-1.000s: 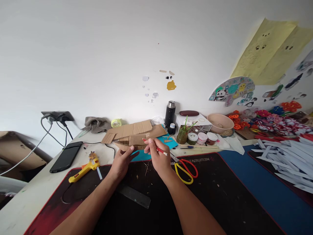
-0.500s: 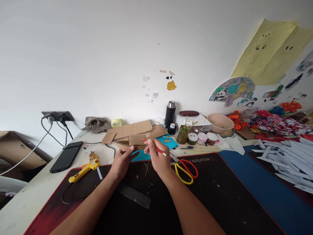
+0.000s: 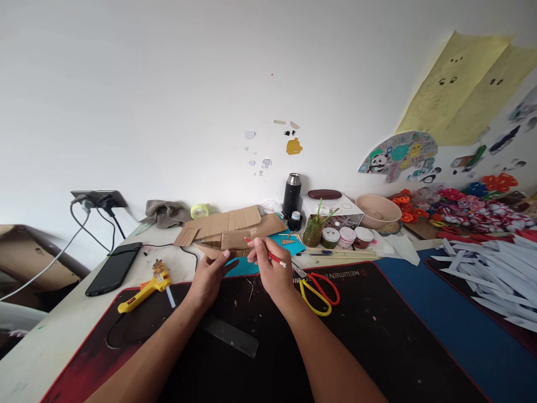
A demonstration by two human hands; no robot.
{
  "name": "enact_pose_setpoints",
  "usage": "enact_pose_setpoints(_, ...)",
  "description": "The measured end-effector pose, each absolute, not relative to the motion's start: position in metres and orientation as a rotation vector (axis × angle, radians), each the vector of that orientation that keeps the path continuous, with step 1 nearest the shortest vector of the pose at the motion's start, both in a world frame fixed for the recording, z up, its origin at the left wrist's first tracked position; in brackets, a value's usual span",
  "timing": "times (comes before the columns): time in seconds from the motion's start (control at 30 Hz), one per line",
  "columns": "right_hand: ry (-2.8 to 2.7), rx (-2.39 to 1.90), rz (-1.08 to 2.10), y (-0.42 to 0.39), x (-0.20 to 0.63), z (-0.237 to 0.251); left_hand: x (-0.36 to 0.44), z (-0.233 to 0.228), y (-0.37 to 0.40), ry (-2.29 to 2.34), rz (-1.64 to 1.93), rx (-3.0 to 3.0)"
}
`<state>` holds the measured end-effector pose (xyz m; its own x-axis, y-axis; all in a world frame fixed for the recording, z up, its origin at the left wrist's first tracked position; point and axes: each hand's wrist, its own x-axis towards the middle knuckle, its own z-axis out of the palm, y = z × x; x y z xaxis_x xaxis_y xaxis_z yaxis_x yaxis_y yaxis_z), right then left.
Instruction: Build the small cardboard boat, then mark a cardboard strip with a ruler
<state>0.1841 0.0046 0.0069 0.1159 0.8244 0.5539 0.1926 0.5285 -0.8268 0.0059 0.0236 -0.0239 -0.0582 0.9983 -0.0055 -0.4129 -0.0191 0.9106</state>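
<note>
Pencil over cardboard, both hands in.
On the black mat (image 3: 377,336), right hand (image 3: 272,274) pinches a red pencil (image 3: 268,254); left hand (image 3: 207,280), fingers loosely curled, touches the cardboard piece (image 3: 218,251) just beyond, scissors (image 3: 319,291) beside.

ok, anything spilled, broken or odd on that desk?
Nothing spilled or broken. Small debris litters the black mat near the right hand, which holds a red pencil. The glue gun lies on its side.
</note>
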Motion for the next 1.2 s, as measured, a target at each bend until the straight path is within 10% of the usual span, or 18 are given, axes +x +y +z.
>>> enact_pose_setpoints(1.2, -1.406, -0.948, 0.588, 0.0043, 0.1838, 0.0071, 0.0067, -0.0245, 0.0240, 0.927, 1.431, 0.865)
